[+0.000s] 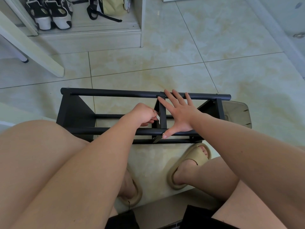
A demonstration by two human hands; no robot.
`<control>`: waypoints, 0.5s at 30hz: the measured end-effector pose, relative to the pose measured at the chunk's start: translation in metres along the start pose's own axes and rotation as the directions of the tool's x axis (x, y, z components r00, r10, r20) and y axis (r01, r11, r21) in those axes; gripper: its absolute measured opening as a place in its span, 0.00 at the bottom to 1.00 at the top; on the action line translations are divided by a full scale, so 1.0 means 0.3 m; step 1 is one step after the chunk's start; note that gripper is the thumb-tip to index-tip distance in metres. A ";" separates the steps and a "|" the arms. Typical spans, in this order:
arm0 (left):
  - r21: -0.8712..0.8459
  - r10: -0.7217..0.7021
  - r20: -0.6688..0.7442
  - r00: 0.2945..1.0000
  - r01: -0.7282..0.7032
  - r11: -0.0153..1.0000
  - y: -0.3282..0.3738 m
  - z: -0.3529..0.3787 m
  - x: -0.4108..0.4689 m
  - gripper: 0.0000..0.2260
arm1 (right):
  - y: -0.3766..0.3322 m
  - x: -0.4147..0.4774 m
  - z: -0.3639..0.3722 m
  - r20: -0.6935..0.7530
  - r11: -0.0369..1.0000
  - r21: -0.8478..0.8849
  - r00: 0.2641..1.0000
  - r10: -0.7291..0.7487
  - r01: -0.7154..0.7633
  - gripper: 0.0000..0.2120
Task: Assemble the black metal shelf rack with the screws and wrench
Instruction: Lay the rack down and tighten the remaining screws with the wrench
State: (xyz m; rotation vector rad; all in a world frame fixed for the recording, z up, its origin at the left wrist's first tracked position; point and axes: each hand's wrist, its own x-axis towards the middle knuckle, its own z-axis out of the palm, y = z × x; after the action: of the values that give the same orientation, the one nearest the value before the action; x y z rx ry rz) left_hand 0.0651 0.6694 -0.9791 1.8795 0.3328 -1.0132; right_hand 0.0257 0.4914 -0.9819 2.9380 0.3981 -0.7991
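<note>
— Where is the rack?
— The rack (77,109) lies on the floor (148,66), just before your knees.
— And the left hand?
— Your left hand (145,114) keeps a narrow grip, pinching the small wrench (158,119) beside the middle bracket (162,113).
— The right?
— Your right hand (179,113) is spread wide and flat: fingers (177,95) on the far bar (115,93), thumb by a screw (163,134) on the near bar (92,130).

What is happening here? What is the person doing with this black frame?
A seated person is putting together a black rack, which lies on the tiled floor in front of their feet. The right hand is spread flat across it and seems to steady it. The left hand pinches a small silvery tool, probably the wrench, at the middle crosspiece.
</note>
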 end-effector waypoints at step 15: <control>-0.080 -0.080 0.056 0.995 0.085 0.993 -0.009 -0.002 0.007 0.06 | -0.001 -0.002 -0.003 0.006 1.000 -0.011 1.000 0.001 -0.001 0.68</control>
State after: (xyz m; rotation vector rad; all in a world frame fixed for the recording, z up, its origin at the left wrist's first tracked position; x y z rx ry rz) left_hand 0.0651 0.6709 -0.9824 1.7739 0.4182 -1.0864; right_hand 0.0256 0.4916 -0.9807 2.9249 0.3991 -0.8027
